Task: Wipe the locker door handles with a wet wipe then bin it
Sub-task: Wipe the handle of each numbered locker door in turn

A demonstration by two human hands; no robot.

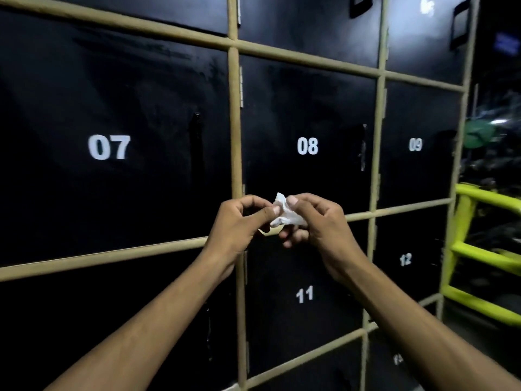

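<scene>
left hand (239, 224) and right hand (315, 221) pinch crumpled wet wipe (286, 213) before locker 08 (307, 117).

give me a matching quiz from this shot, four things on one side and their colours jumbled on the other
Things:
1. wipe
2. locker door 07
3. railing
4. locker frame

Colours:
a. yellow
b. white
c. tan
d. black

Pairs: 1-b, 2-d, 3-a, 4-c
</scene>
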